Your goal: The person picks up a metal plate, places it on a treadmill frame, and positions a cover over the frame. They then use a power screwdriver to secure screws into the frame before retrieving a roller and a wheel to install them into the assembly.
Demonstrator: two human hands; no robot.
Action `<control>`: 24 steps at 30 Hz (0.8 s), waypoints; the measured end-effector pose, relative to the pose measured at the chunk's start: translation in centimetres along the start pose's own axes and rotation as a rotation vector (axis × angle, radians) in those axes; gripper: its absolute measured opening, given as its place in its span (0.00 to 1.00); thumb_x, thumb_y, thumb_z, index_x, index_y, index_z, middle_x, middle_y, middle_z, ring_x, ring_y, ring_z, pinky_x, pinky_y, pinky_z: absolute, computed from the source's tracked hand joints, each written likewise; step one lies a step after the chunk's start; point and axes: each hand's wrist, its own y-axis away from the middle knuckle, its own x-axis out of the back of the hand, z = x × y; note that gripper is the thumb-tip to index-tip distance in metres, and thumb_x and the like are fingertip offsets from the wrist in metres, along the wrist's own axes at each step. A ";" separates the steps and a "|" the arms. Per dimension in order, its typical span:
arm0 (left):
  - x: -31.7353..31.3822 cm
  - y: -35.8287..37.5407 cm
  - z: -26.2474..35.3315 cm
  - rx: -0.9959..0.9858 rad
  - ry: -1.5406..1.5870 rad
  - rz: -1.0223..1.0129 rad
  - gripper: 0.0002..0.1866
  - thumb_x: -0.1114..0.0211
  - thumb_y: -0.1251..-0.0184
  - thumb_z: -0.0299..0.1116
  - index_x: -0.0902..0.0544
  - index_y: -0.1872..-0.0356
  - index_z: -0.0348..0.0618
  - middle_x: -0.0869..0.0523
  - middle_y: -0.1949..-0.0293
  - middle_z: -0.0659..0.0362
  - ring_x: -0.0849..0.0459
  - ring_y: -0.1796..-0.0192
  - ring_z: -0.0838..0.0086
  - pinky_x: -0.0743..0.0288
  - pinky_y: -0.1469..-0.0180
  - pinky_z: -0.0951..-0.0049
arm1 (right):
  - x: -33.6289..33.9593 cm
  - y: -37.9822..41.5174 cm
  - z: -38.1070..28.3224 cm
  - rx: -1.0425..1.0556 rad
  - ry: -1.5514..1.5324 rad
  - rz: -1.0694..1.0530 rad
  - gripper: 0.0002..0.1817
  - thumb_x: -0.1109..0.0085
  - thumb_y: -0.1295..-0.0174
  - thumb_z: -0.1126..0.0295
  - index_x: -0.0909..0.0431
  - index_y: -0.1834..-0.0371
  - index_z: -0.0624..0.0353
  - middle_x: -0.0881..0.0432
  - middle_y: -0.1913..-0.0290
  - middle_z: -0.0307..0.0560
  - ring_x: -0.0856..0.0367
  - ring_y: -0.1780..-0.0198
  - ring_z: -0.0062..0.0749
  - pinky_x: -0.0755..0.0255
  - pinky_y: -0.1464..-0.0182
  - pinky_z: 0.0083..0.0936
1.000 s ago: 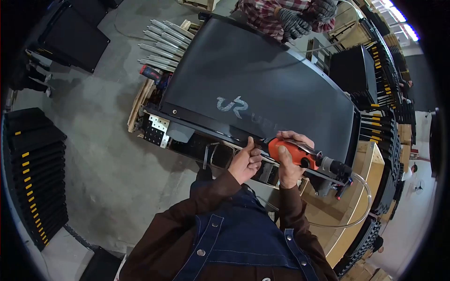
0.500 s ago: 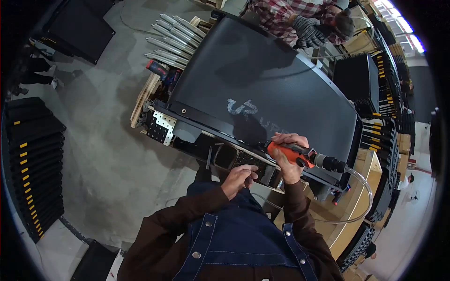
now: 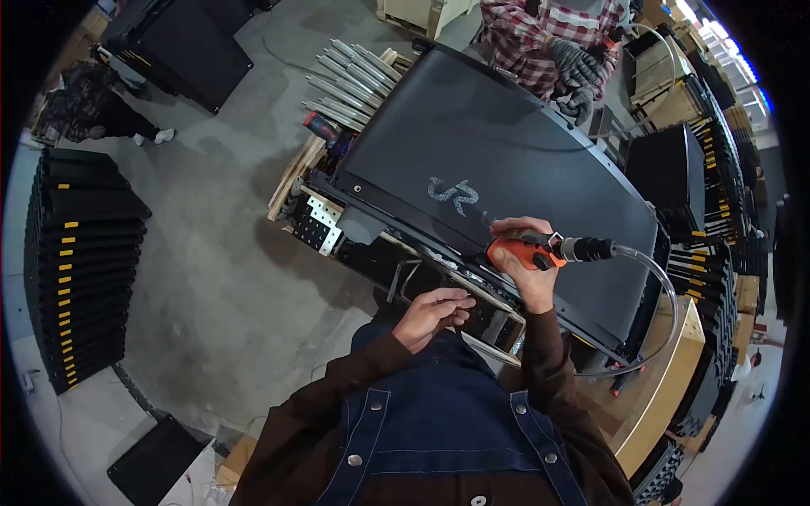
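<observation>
Head view: the right hand (image 3: 530,268) is wrapped around the orange pneumatic screwdriver (image 3: 525,251) (clear air hose (image 3: 662,287) attached), positioned at the near edge of the treadmill deck (image 3: 506,169). The left hand (image 3: 432,314) is loosely curled, fingertips pinched together; whether they grip anything cannot be determined. It hovers beside the frame (image 3: 439,261).

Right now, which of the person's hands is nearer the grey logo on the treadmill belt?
Right. The right hand, gripping the orange tool, sits just beside the logo; the left hand hangs lower, off the belt.
</observation>
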 end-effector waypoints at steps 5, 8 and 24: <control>0.5 0.3 -1.4 -0.098 -0.008 0.041 0.14 0.46 0.22 0.26 0.24 0.40 0.33 0.17 0.40 0.48 0.16 0.48 0.72 0.20 0.44 0.71 | -1.2 0.5 0.1 0.188 0.274 -0.121 0.17 0.31 0.48 0.80 0.19 0.54 0.63 0.14 0.54 0.45 0.16 0.54 0.26 0.23 0.48 0.24; 0.9 0.7 -2.3 -0.174 -0.146 0.108 0.14 0.44 0.22 0.26 0.23 0.41 0.33 0.16 0.43 0.49 0.15 0.49 0.72 0.20 0.46 0.72 | 0.9 -1.1 -1.1 -0.086 -0.138 -0.026 0.15 0.31 0.48 0.81 0.18 0.55 0.65 0.14 0.58 0.43 0.17 0.53 0.24 0.23 0.49 0.24; -1.1 0.0 -1.0 -0.214 0.166 0.038 0.13 0.38 0.23 0.34 0.20 0.45 0.37 0.17 0.61 0.61 0.17 0.60 0.77 0.21 0.56 0.76 | 4.8 4.0 -0.1 -0.145 -0.931 0.240 0.18 0.38 0.37 0.73 0.28 0.44 0.55 0.20 0.49 0.48 0.22 0.49 0.37 0.32 0.33 0.49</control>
